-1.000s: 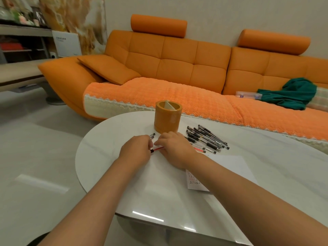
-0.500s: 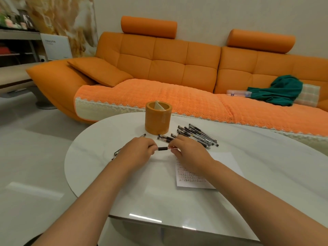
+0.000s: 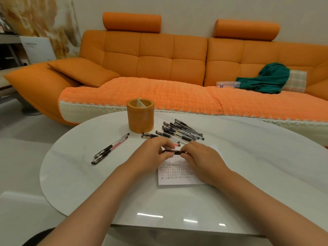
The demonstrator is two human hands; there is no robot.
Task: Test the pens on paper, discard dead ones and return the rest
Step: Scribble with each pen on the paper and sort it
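White table [image 3: 248, 174] carries a scribbled paper [image 3: 177, 176], an orange pen cup [image 3: 140, 118] behind it, a pen pile [image 3: 182, 130] beside the cup. Over the paper, left hand [image 3: 149, 157] and right hand [image 3: 204, 160] pinch one black pen [image 3: 174, 152] — an end each.

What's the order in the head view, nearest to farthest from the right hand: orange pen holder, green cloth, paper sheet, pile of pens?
1. paper sheet, under the right hand.
2. pile of pens, just beyond on the table.
3. orange pen holder, farther back, to the left.
4. green cloth, away on the sofa.
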